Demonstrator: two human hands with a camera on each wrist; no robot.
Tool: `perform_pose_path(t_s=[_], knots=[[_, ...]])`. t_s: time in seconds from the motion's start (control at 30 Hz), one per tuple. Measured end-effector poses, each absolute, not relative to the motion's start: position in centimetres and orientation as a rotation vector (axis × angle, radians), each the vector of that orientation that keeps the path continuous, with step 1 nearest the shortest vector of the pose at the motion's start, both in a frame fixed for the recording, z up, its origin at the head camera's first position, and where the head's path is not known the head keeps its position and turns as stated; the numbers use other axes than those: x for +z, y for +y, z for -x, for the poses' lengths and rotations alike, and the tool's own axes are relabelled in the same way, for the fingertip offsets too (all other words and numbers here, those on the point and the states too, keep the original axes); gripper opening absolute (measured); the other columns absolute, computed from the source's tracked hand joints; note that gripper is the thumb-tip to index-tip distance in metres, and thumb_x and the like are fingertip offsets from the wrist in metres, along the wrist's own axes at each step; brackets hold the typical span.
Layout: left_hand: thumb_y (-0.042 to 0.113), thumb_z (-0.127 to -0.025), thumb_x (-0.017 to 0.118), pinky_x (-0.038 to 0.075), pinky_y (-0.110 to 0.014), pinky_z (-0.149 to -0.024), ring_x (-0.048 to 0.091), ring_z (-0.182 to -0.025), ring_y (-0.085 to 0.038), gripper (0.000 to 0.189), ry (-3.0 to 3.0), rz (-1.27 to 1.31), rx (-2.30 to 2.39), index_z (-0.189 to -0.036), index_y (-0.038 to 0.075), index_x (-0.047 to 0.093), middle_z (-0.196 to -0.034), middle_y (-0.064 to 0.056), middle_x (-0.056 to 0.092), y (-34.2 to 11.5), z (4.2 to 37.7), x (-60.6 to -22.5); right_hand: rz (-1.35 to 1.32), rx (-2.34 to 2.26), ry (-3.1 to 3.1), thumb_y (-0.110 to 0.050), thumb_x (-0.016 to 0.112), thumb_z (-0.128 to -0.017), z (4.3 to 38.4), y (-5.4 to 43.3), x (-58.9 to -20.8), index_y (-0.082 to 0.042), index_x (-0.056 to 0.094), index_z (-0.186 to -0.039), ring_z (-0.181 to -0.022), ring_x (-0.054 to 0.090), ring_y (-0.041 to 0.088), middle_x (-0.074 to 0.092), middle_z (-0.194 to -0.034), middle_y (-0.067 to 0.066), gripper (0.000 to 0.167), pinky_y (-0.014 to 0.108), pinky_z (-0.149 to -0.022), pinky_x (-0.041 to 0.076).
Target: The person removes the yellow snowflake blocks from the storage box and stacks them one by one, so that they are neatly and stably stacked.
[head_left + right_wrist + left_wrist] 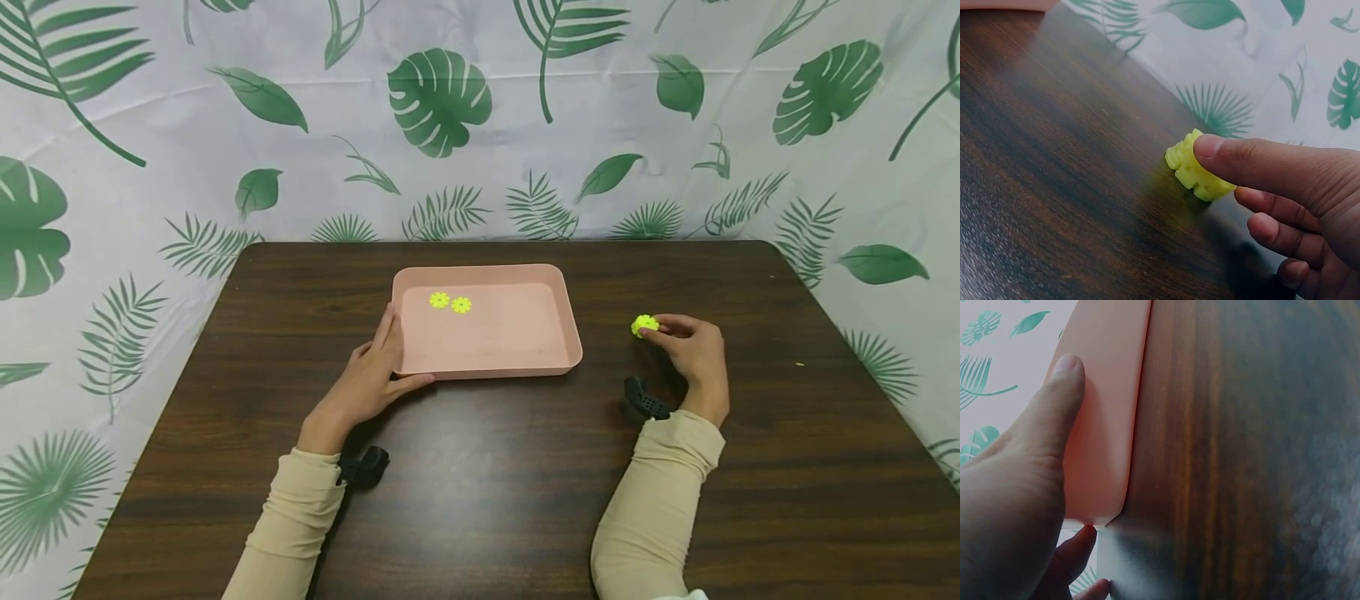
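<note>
A shallow pink tray (487,333) lies on the table with two flat yellow snowflake discs (450,302) side by side near its back left. My left hand (367,375) holds the tray's front left corner, the thumb (1067,378) against the front wall and the fingers along the left side. To the right of the tray, my right hand (693,354) pinches yellow snowflake discs (1194,165) between thumb and fingertips, close over the table. They look layered, one against another; part of them is hidden behind the thumb. The other right fingers are loosely curled.
The dark wood-grain table (487,492) ends at a back edge against a white leaf-print cloth (495,167). A black wrist camera (363,468) sits on the left wrist and another black camera (645,400) on the right. A tiny pale scrap (799,363) lies at the right.
</note>
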State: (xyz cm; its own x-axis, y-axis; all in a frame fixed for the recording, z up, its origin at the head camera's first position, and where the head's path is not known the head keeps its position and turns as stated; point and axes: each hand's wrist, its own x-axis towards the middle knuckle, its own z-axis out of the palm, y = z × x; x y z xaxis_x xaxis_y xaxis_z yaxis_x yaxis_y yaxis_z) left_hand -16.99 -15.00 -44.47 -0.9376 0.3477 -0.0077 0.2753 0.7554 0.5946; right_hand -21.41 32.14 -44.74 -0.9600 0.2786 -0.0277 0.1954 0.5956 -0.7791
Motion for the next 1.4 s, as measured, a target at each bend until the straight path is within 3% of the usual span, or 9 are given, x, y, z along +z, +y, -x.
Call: perform_pose_path(t_s=[0.37,1.0,1.4], knots=[[0.049,-0.096,0.071,0.016,-0.071,-0.117,-0.002,-0.159,-0.03,0.111,2.829,-0.518,0.935,-0.164,0.0,-0.003,-0.172,-0.014,-0.015,-15.04,16.97,-44.43,0.427,1.34,-2.737,-0.034,0.077,-0.095,21.28,32.1,-44.58,-0.001,0.07,-0.132,-0.103,0.055,0.015,0.065,-0.124,0.015,0.049,0.02,-0.082,0.045],[0.049,-0.096,0.071,0.017,-0.071,-0.117,0.008,-0.158,-0.034,0.112,2.835,-0.507,0.922,-0.164,0.001,-0.002,-0.172,-0.016,-0.014,-15.1,17.0,-44.4,0.423,1.363,-2.746,-0.032,0.077,-0.096,21.27,32.06,-44.42,-0.001,0.068,-0.134,-0.103,0.054,0.015,0.064,-0.126,0.015,0.05,0.021,-0.083,0.045],[0.051,-0.095,0.071,0.016,-0.071,-0.117,0.007,-0.159,-0.033,0.112,2.831,-0.498,0.927,-0.165,0.003,-0.003,-0.172,-0.015,-0.015,-15.15,17.03,-44.54,0.405,1.365,-2.758,-0.032,0.077,-0.096,21.29,31.99,-44.45,-0.001,0.067,-0.136,-0.103,0.054,0.015,0.064,-0.128,0.018,0.052,0.02,-0.083,0.045]])
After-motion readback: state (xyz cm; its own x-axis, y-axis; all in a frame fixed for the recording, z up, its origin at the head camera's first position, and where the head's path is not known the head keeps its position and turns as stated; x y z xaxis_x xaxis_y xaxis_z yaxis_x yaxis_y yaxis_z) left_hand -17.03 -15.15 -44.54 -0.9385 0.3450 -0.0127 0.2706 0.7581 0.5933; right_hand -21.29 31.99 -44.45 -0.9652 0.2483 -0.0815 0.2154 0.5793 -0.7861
